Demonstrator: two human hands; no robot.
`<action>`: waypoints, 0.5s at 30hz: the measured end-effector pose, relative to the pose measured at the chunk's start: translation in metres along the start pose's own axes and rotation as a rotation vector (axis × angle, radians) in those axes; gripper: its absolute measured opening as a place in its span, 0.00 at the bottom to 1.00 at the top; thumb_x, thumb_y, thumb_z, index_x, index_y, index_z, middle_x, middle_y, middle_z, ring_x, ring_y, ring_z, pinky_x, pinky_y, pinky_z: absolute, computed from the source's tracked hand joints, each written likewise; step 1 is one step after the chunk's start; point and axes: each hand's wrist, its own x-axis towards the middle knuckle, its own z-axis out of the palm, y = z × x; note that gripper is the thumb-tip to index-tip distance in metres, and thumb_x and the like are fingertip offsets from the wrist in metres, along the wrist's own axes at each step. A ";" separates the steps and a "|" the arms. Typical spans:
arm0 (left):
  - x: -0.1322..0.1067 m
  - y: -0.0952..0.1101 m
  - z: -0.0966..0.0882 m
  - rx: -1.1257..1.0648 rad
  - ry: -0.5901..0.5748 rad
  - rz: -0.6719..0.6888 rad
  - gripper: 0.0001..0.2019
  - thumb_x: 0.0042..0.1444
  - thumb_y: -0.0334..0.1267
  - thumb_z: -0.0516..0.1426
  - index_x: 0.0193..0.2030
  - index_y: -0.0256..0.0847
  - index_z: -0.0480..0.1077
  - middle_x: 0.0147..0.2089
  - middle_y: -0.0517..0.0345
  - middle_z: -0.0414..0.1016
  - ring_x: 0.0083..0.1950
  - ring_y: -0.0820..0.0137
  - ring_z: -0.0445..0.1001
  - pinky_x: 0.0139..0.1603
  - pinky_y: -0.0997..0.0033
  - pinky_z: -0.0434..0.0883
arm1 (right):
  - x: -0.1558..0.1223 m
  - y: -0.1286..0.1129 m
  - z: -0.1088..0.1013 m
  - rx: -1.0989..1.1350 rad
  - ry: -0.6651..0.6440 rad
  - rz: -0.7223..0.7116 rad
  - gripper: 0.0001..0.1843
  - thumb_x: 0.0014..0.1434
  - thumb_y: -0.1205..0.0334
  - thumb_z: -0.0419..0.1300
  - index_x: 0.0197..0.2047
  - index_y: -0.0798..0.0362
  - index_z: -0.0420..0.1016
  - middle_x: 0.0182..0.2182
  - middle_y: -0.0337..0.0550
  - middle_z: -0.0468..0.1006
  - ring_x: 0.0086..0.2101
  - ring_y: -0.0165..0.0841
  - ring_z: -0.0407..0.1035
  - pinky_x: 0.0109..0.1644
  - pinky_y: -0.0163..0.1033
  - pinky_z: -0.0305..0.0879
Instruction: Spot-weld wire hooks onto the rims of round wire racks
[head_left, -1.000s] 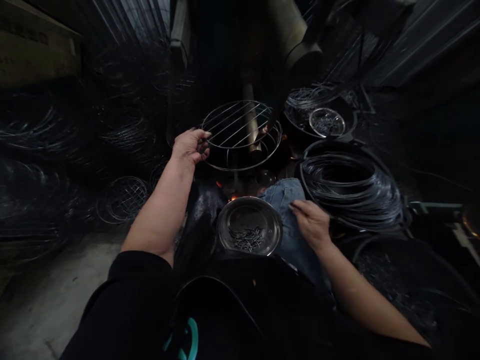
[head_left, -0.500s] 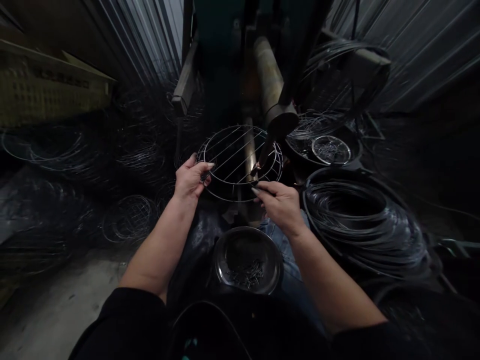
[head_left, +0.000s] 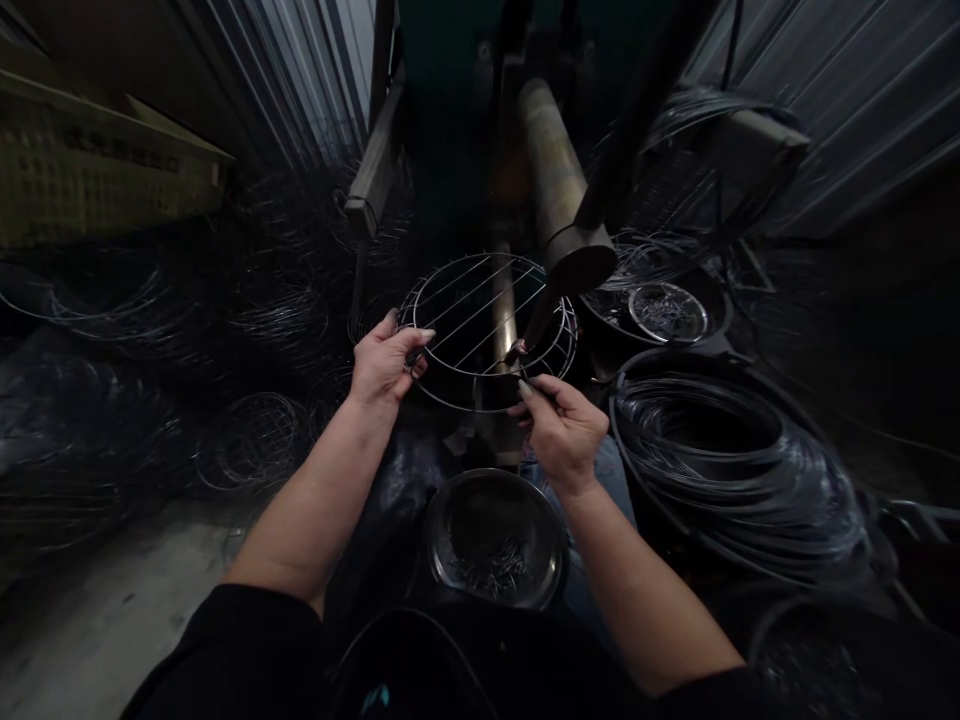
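A round wire rack [head_left: 457,310] with two rings and straight cross wires is held up under the dark tip of a welding machine's arm [head_left: 570,270]. My left hand [head_left: 384,362] grips the rack's left rim with closed fingers. My right hand [head_left: 562,425] is at the rack's near right edge, just below the arm's tip, fingers pinched on a short thin wire piece that is too small to make out clearly. Below my hands a shiny metal bowl [head_left: 450,520] holds several short wire pieces [head_left: 491,572].
A big bin of coiled black wire rings [head_left: 720,450] stands at the right. Behind it a second bowl of small pieces [head_left: 667,312] sits in another bin. Finished wire racks [head_left: 251,440] lie piled at the left. Corrugated metal walls [head_left: 847,90] close the back.
My right hand rose from my lap beside the bowl to the rack's near right edge under the arm's tip. The view tilted up; my left hand kept its grip on the rim.
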 end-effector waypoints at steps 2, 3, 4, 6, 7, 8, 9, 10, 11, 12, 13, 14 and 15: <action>0.001 0.001 0.002 0.004 -0.003 0.006 0.43 0.35 0.22 0.65 0.63 0.37 0.62 0.25 0.63 0.69 0.23 0.74 0.69 0.20 0.77 0.64 | 0.001 0.003 0.001 -0.011 0.011 -0.008 0.12 0.53 0.55 0.64 0.35 0.55 0.78 0.24 0.40 0.77 0.19 0.31 0.72 0.22 0.35 0.69; 0.002 0.002 0.003 0.010 -0.006 0.010 0.44 0.36 0.22 0.65 0.64 0.37 0.61 0.25 0.63 0.69 0.23 0.74 0.69 0.20 0.77 0.64 | 0.001 0.004 0.002 -0.013 0.017 -0.006 0.12 0.54 0.55 0.64 0.35 0.55 0.78 0.24 0.40 0.77 0.19 0.31 0.72 0.22 0.35 0.69; 0.003 0.002 0.004 0.017 -0.010 0.014 0.44 0.36 0.22 0.65 0.64 0.36 0.60 0.24 0.63 0.69 0.23 0.74 0.69 0.19 0.77 0.64 | 0.002 0.005 0.002 -0.010 0.023 -0.005 0.12 0.54 0.55 0.64 0.35 0.55 0.78 0.24 0.40 0.77 0.19 0.31 0.72 0.22 0.35 0.69; 0.006 0.002 0.006 0.032 -0.016 0.017 0.44 0.37 0.22 0.64 0.65 0.35 0.60 0.24 0.63 0.69 0.22 0.75 0.68 0.20 0.77 0.64 | 0.004 0.007 0.004 0.000 0.030 -0.010 0.11 0.53 0.56 0.64 0.35 0.55 0.78 0.23 0.40 0.77 0.19 0.31 0.71 0.22 0.35 0.68; 0.007 0.002 0.007 0.038 -0.015 0.014 0.43 0.37 0.22 0.64 0.65 0.36 0.59 0.24 0.63 0.69 0.22 0.75 0.68 0.20 0.78 0.64 | 0.005 0.007 0.004 0.006 0.031 -0.015 0.10 0.53 0.57 0.65 0.35 0.55 0.78 0.23 0.39 0.77 0.19 0.30 0.71 0.22 0.34 0.68; 0.008 0.002 0.008 0.041 -0.011 0.010 0.43 0.37 0.22 0.64 0.65 0.36 0.59 0.24 0.63 0.69 0.23 0.76 0.68 0.20 0.78 0.64 | 0.006 0.007 0.005 0.013 0.034 -0.023 0.10 0.53 0.58 0.65 0.35 0.56 0.78 0.23 0.39 0.76 0.19 0.30 0.71 0.23 0.34 0.67; 0.009 0.002 0.009 0.040 -0.003 0.004 0.43 0.37 0.22 0.64 0.65 0.37 0.60 0.24 0.63 0.69 0.23 0.76 0.69 0.20 0.78 0.64 | 0.008 0.007 0.005 0.016 0.035 -0.029 0.09 0.53 0.58 0.65 0.34 0.56 0.78 0.22 0.39 0.76 0.19 0.30 0.71 0.23 0.34 0.67; 0.009 0.002 0.010 0.036 0.006 -0.004 0.43 0.37 0.22 0.64 0.64 0.38 0.60 0.24 0.63 0.69 0.23 0.76 0.69 0.20 0.78 0.63 | 0.009 0.006 0.005 0.016 0.037 -0.032 0.09 0.53 0.58 0.65 0.34 0.56 0.78 0.22 0.39 0.76 0.19 0.30 0.70 0.23 0.34 0.67; 0.010 0.003 0.011 0.029 0.014 -0.013 0.42 0.37 0.22 0.64 0.64 0.38 0.61 0.24 0.63 0.69 0.23 0.75 0.69 0.20 0.78 0.63 | 0.011 0.006 0.006 0.012 0.039 -0.031 0.09 0.53 0.58 0.64 0.34 0.56 0.78 0.22 0.39 0.76 0.19 0.30 0.70 0.23 0.34 0.67; 0.010 0.003 0.012 0.021 0.019 -0.022 0.42 0.37 0.22 0.64 0.63 0.38 0.62 0.24 0.63 0.70 0.23 0.75 0.69 0.20 0.78 0.63 | 0.012 0.005 0.006 0.004 0.043 -0.029 0.09 0.53 0.58 0.64 0.34 0.56 0.78 0.22 0.39 0.76 0.19 0.30 0.70 0.22 0.34 0.66; 0.011 0.004 0.014 0.015 0.024 -0.030 0.41 0.37 0.21 0.64 0.63 0.39 0.62 0.24 0.63 0.70 0.23 0.75 0.69 0.20 0.78 0.62 | 0.014 0.005 0.006 -0.005 0.046 -0.025 0.10 0.53 0.58 0.64 0.34 0.56 0.78 0.22 0.39 0.76 0.19 0.30 0.70 0.22 0.34 0.66; 0.011 0.004 0.015 0.012 0.028 -0.036 0.41 0.37 0.21 0.64 0.62 0.40 0.63 0.24 0.63 0.70 0.23 0.75 0.69 0.20 0.78 0.62 | 0.015 0.004 0.007 -0.016 0.047 -0.019 0.10 0.53 0.57 0.64 0.34 0.55 0.78 0.21 0.39 0.76 0.19 0.30 0.71 0.22 0.33 0.66; 0.011 0.005 0.016 0.013 0.032 -0.040 0.40 0.37 0.21 0.64 0.61 0.40 0.64 0.24 0.62 0.70 0.23 0.75 0.70 0.20 0.78 0.62 | 0.016 0.004 0.007 -0.022 0.048 -0.014 0.10 0.53 0.57 0.64 0.34 0.55 0.78 0.21 0.38 0.76 0.19 0.30 0.71 0.22 0.33 0.66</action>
